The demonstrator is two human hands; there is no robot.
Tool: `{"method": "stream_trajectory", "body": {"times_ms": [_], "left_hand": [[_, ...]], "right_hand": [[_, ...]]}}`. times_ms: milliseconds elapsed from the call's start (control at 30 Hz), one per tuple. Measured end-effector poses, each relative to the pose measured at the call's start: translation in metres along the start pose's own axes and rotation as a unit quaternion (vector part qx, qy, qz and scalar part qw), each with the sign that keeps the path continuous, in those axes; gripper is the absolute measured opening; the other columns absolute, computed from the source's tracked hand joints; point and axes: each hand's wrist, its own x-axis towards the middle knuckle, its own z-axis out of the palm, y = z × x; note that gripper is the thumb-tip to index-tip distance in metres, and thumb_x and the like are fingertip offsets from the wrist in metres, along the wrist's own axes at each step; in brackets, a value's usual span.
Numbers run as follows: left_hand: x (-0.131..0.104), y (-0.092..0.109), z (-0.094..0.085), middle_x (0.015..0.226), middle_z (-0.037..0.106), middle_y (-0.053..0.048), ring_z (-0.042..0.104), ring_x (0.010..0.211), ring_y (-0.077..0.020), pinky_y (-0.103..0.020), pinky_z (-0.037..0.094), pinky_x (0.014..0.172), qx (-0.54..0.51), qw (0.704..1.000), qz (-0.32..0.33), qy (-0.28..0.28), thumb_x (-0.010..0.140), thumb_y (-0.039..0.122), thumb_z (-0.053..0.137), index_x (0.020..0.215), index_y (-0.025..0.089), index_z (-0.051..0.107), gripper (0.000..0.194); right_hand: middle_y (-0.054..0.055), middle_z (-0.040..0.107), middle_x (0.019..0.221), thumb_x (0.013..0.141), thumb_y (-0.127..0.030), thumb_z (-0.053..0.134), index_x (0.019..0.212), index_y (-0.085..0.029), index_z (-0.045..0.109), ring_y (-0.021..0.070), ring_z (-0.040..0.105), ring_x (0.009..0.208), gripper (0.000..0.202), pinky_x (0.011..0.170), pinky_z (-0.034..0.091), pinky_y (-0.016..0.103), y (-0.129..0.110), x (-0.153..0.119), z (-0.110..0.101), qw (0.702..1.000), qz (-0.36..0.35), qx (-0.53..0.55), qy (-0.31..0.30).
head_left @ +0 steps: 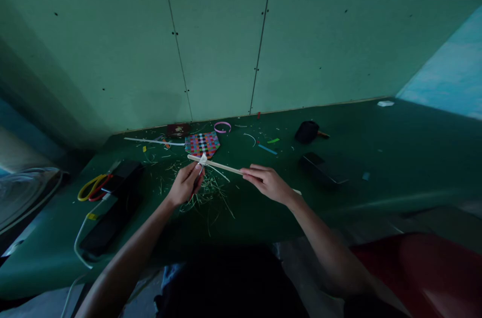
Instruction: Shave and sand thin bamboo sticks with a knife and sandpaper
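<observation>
My right hand (pixel 267 181) is closed round the near end of a long, flat, pale stick (pixel 223 166), which slants up to the left. My left hand (pixel 185 183) is closed beside its other end, thumb raised against a small white piece (pixel 203 158) that touches the stick. Something red shows under the left fingers, too dark to name. A thin pale strand (pixel 219 173) curls away below the stick. Fine shavings (pixel 209 192) lie heaped under both hands. Just beyond the stick's tip is a multicoloured woven piece (pixel 202 144).
Yellow-and-red-handled scissors (pixel 91 187) lie left beside dark boxy things (pixel 107 225) and a white cable (pixel 78 237). A pink ring (pixel 222 127), coloured strip scraps (pixel 267 149), a black roundish object (pixel 306 132) and a dark flat phone-like object (pixel 323 168) are on the green table (pixel 376 157).
</observation>
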Motion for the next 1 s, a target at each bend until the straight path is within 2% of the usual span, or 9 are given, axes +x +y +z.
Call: {"method": "stream_trajectory", "body": {"times_ms": [167, 267, 500, 600, 700, 800, 900, 1000], "left_hand": [[0.001, -0.001, -0.002, 0.059, 0.051, 0.005, 0.043, 0.039, -0.0071, -0.019, 0.031, 0.037, 0.008, 1.0, 0.0, -0.007, 0.102, 0.062, 0.049, 0.087, 0.018, 0.056, 0.046], [0.001, 0.001, 0.0, 0.061, 0.051, 0.005, 0.044, 0.04, -0.0073, -0.019, 0.031, 0.037, 0.017, 1.0, -0.006, -0.018, 0.101, 0.062, 0.049, 0.088, 0.018, 0.056, 0.047], [0.001, -0.004, 0.001, 0.06, 0.052, 0.005, 0.044, 0.041, -0.0076, -0.02, 0.032, 0.039, 0.04, 0.998, 0.002, -0.053, 0.103, 0.059, 0.048, 0.088, 0.018, 0.057, 0.045], [0.006, -0.006, -0.012, 0.059, 0.05, 0.006, 0.044, 0.04, -0.0076, -0.019, 0.033, 0.038, -0.007, 1.0, -0.006, -0.002, 0.101, 0.06, 0.051, 0.087, 0.019, 0.054, 0.044], [0.012, -0.006, -0.029, 0.06, 0.051, 0.006, 0.045, 0.04, -0.0077, -0.02, 0.035, 0.038, -0.032, 0.998, -0.002, 0.058, 0.1, 0.06, 0.054, 0.088, 0.019, 0.054, 0.042], [0.014, -0.005, -0.036, 0.061, 0.053, 0.005, 0.048, 0.041, -0.0083, -0.02, 0.036, 0.038, -0.02, 0.999, -0.008, 0.042, 0.101, 0.059, 0.053, 0.091, 0.019, 0.057, 0.042], [0.011, -0.005, -0.03, 0.061, 0.054, 0.004, 0.048, 0.04, -0.0081, -0.02, 0.034, 0.038, -0.036, 0.999, 0.001, 0.032, 0.101, 0.057, 0.054, 0.092, 0.018, 0.059, 0.041], [0.008, -0.003, -0.021, 0.063, 0.054, 0.006, 0.046, 0.039, -0.0067, -0.019, 0.035, 0.038, -0.077, 0.996, 0.011, 0.037, 0.096, 0.051, 0.066, 0.104, 0.019, 0.062, 0.034]], "right_hand": [[0.008, 0.073, 0.1, 0.104, -0.038, 0.059, 0.131, -0.029, 0.075, 0.0148, 0.053, 0.058, 0.033, 0.051, 0.039, 0.031, 0.001, -0.012, -0.011, 1.0, 0.004, -0.001, 0.002], [0.008, 0.071, 0.096, 0.104, -0.038, 0.059, 0.131, -0.029, 0.076, 0.015, 0.054, 0.059, 0.033, 0.051, 0.039, 0.031, 0.002, -0.019, -0.015, 1.0, 0.011, 0.001, 0.003], [0.009, 0.074, 0.101, 0.106, -0.04, 0.056, 0.132, -0.03, 0.075, 0.0153, 0.058, 0.059, 0.034, 0.052, 0.042, 0.032, 0.006, -0.03, -0.023, 0.999, 0.017, -0.038, -0.012], [0.01, 0.077, 0.105, 0.106, -0.042, 0.055, 0.132, -0.03, 0.075, 0.0171, 0.062, 0.059, 0.035, 0.05, 0.044, 0.032, 0.015, -0.04, -0.035, 0.997, 0.024, -0.071, 0.007], [0.012, 0.078, 0.117, 0.105, -0.042, 0.055, 0.129, -0.028, 0.077, 0.0235, 0.073, 0.077, 0.035, 0.056, 0.053, 0.033, 0.028, -0.051, -0.052, 0.993, 0.035, -0.092, 0.058], [0.013, 0.077, 0.123, 0.105, -0.043, 0.055, 0.13, -0.025, 0.076, 0.0257, 0.075, 0.086, 0.037, 0.063, 0.057, 0.034, 0.033, -0.052, -0.061, 0.99, 0.04, -0.11, 0.073], [0.013, 0.076, 0.122, 0.107, -0.043, 0.051, 0.131, -0.023, 0.075, 0.0237, 0.074, 0.086, 0.039, 0.064, 0.056, 0.032, 0.023, -0.039, -0.056, 0.993, 0.035, -0.102, 0.047], [0.011, 0.076, 0.101, 0.109, -0.043, 0.048, 0.129, -0.02, 0.074, 0.017, 0.066, 0.069, 0.041, 0.056, 0.048, 0.028, 0.006, -0.018, -0.039, 0.998, 0.034, -0.048, -0.038]]}}
